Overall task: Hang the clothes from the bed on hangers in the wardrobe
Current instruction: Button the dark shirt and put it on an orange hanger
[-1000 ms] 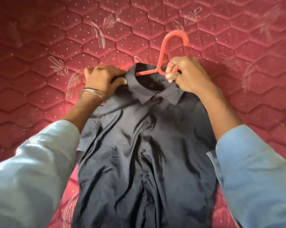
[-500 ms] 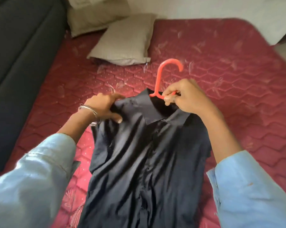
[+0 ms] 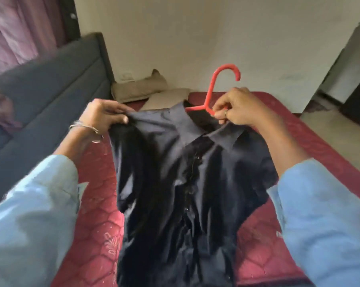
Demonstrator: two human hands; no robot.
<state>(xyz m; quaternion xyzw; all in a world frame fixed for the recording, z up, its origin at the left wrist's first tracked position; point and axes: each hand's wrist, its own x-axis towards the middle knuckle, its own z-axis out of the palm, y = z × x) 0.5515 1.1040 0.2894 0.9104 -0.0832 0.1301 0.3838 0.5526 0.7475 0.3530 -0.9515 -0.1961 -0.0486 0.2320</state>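
Shirt [image 3: 185, 183] lifted above the bed [image 3: 299, 235], hanger [image 3: 211, 94] already inside collar. Left hand [image 3: 101, 116] pinches shirt's shoulder; right hand [image 3: 237, 106] grips hanger at neck. Still to do, apparently: carry to wardrobe, not in view.

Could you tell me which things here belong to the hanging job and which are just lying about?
In use: dark shirt, red hanger, left hand gripping the shirt's shoulder, right hand holding the hanger.
Lying about: pillows, mattress, grey headboard, curtain.
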